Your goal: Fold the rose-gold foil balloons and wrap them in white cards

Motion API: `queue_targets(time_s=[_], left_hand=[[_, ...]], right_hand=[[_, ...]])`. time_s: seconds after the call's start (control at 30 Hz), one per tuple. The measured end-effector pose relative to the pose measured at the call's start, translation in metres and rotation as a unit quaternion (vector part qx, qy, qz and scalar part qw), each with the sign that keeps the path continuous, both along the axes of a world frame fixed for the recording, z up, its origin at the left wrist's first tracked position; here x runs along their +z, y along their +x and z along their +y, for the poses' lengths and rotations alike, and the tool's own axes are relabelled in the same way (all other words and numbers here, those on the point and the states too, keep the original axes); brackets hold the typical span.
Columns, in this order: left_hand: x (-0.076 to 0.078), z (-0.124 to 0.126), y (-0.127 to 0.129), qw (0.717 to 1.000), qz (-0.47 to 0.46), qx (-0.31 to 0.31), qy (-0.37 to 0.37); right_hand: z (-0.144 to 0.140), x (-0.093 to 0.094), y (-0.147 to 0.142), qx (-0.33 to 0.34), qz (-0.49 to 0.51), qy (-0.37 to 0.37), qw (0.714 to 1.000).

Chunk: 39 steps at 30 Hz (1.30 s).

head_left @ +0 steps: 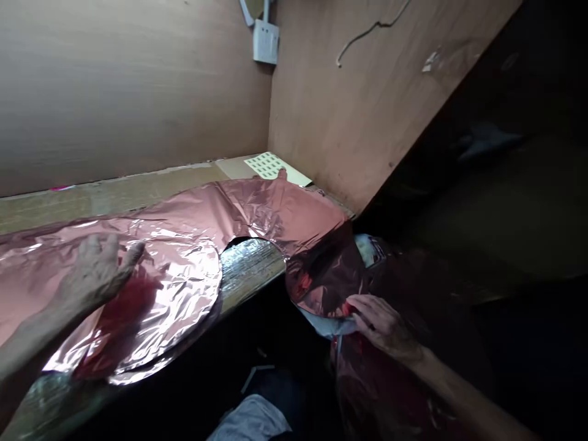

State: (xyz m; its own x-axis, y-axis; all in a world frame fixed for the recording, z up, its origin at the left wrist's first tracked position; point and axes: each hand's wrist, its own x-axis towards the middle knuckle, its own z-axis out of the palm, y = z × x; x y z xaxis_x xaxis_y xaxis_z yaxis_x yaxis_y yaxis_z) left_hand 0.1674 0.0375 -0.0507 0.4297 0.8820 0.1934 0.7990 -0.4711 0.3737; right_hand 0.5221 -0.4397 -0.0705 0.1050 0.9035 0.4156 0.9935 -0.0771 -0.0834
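A crinkled pink foil balloon (257, 211) lies flat across the wooden bench (138, 190), with rounded lobes hanging over the front edge. My left hand (94, 272) presses flat on the left lobe (184, 288), fingers spread. My right hand (383, 324) is below the bench edge to the right and pinches the rim of the darker right lobe (321, 275), which droops into shadow.
Wooden walls close in behind and on the right. A white socket box (265, 40) hangs in the corner. A sheet of small pale stickers (267, 165) lies at the bench's back right. Grey cloth (252, 419) shows below, between my arms. The right side is dark.
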Motion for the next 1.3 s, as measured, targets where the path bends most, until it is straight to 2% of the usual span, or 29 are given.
queue_targets(time_s=[0.07, 0.2, 0.3, 0.37, 0.4, 0.47, 0.53, 0.57, 0.6, 0.7, 0.77, 0.87, 0.93, 1.0, 1.03, 1.1, 1.17, 1.2, 1.23, 1.3], left_hand=[[0.007, -0.012, 0.02, 1.0, 0.012, -0.004, 0.008], [0.022, -0.056, 0.065, 0.998, 0.0, -0.061, 0.003], [0.029, -0.092, 0.096, 0.991, -0.046, -0.126, -0.003], [0.031, -0.115, 0.117, 0.977, -0.09, -0.188, -0.03], [0.032, -0.125, 0.127, 0.967, -0.109, -0.225, -0.052], [0.034, -0.147, 0.147, 0.943, -0.14, -0.288, -0.094], [0.037, -0.168, 0.168, 0.923, -0.153, -0.329, -0.125], [0.039, -0.179, 0.178, 0.916, -0.15, -0.344, -0.14], [0.041, -0.19, 0.188, 0.908, -0.142, -0.362, -0.157], [0.048, -0.22, 0.216, 0.873, -0.107, -0.435, -0.191], [0.051, -0.236, 0.233, 0.848, -0.074, -0.484, -0.204], [0.05, -0.251, 0.256, 0.834, 0.022, -0.509, -0.213], [0.05, -0.256, 0.269, 0.834, 0.06, -0.513, -0.195], [0.054, -0.258, 0.282, 0.816, 0.039, -0.544, -0.189], [0.059, -0.257, 0.289, 0.802, 0.018, -0.566, -0.192], [0.075, -0.251, 0.3, 0.778, -0.031, -0.591, -0.209], [0.094, -0.232, 0.304, 0.785, -0.097, -0.56, -0.247], [0.104, -0.218, 0.302, 0.8, -0.144, -0.515, -0.271], [0.111, -0.2, 0.296, 0.818, -0.207, -0.448, -0.294], [0.119, -0.158, 0.271, 0.847, -0.353, -0.255, -0.306]], right_hand=[[-0.005, -0.002, 0.003, 0.037, -0.034, -0.019, 0.999], [0.011, 0.004, 0.0, 0.07, -0.061, -0.016, 0.996], [0.026, 0.014, 0.006, 0.095, 0.037, -0.07, 0.992], [0.036, 0.021, 0.017, 0.068, 0.146, -0.109, 0.981], [0.041, 0.024, 0.024, 0.042, 0.207, -0.136, 0.968], [0.051, 0.03, 0.039, 0.002, 0.326, -0.217, 0.92], [0.061, 0.038, 0.05, 0.0, 0.406, -0.294, 0.865], [0.065, 0.042, 0.053, 0.012, 0.426, -0.311, 0.85], [0.069, 0.047, 0.055, 0.027, 0.433, -0.308, 0.847], [0.074, 0.06, 0.054, 0.062, 0.421, -0.249, 0.87], [0.073, 0.065, 0.05, 0.056, 0.393, -0.218, 0.892], [0.062, 0.06, 0.04, 0.006, 0.265, -0.133, 0.955], [0.049, 0.047, 0.03, -0.038, 0.133, -0.019, 0.99], [0.035, 0.025, 0.019, -0.063, 0.02, 0.084, 0.994], [0.028, 0.013, 0.013, -0.06, -0.016, 0.108, 0.992], [0.018, -0.013, 0.006, -0.039, -0.047, 0.101, 0.993], [0.014, -0.032, 0.005, -0.015, -0.049, 0.062, 0.997], [0.013, -0.037, 0.006, -0.003, -0.043, 0.045, 0.998], [0.013, -0.039, 0.009, 0.008, -0.029, 0.029, 0.999], [0.015, -0.032, 0.014, 0.026, 0.024, 0.0, 0.999]])
